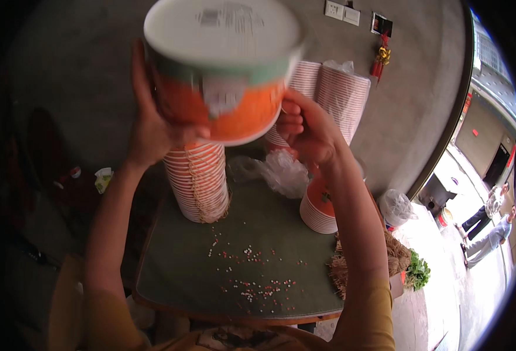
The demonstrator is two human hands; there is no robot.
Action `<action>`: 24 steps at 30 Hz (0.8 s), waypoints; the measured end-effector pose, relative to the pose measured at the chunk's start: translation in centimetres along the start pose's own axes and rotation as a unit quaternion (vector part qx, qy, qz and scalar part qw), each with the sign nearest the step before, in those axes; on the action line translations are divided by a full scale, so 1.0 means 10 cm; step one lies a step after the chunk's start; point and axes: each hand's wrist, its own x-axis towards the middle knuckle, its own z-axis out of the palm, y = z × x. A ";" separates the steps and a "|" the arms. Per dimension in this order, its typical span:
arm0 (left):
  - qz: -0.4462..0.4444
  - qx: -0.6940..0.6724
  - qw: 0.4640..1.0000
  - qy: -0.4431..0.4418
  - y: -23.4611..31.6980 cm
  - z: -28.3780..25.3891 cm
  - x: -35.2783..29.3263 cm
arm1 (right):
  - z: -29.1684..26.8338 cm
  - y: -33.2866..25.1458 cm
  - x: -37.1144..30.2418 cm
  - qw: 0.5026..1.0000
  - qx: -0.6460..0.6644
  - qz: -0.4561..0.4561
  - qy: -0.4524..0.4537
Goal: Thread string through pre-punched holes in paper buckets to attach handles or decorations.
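An orange paper tub (246, 108) with a green band is raised in front of me, its white base turned up toward me. My left hand (148, 131) grips its left side, thumb across the lower front and fingers spread up the wall. At the right side, my right hand (313, 128) has curled fingers against the tub's edge. Just below and behind the tub stands a tall stack of nested tubs (196, 184) with orange and white rims and a strand of twine along it. The tub hides the stack's top; whether they touch I cannot tell.
Small white and reddish beads (261, 288) lie scattered over the dark green table (176, 257). Right of centre are crumpled clear plastic (284, 175) and a shorter tub stack (317, 215). Wrapped tall stacks (344, 102) stand behind. Straw-like fibre (397, 257) lies at the right edge.
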 end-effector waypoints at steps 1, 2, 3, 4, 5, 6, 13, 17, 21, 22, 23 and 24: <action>0.005 -0.051 0.998 0.034 0.03 0.07 0.15 | 0.00 -0.05 0.13 1.000 -0.020 0.000 -0.001; 0.018 0.017 0.999 0.035 -0.07 0.01 0.26 | 0.00 -0.09 0.24 0.998 -0.047 -0.026 0.016; 0.030 0.087 0.995 0.033 -0.15 -0.07 0.37 | 0.06 -0.10 0.35 0.996 -0.071 -0.052 0.030; 0.009 0.098 0.994 0.040 -0.18 -0.13 0.42 | 0.10 -0.09 0.46 0.994 -0.083 -0.069 0.007; -0.011 0.149 0.988 0.042 -0.24 -0.20 0.45 | 0.13 -0.04 0.55 0.995 -0.080 -0.068 0.001; -0.030 0.197 0.979 0.045 -0.34 -0.26 0.47 | 0.15 0.00 0.64 0.987 -0.126 -0.097 0.012; -0.088 0.240 0.964 0.070 -0.79 -0.45 0.39 | 0.13 0.21 0.99 0.951 -0.288 -0.106 0.040; -0.166 0.263 0.947 0.080 -0.85 -0.40 0.28 | 0.08 0.27 1.08 0.936 -0.329 -0.106 0.068; -0.200 0.219 0.953 0.062 -0.83 -0.42 0.20 | 0.01 0.32 1.14 0.928 -0.345 -0.109 0.085; -0.205 0.217 0.953 0.052 -0.82 -0.44 0.18 | 0.00 0.35 1.15 0.929 -0.344 -0.109 0.083; -0.206 0.218 0.953 0.052 -0.83 -0.43 0.14 | -0.01 0.37 1.15 0.930 -0.345 -0.099 0.084; -0.193 0.220 0.954 0.060 -0.85 -0.42 0.10 | -0.03 0.40 1.16 0.930 -0.346 -0.089 0.084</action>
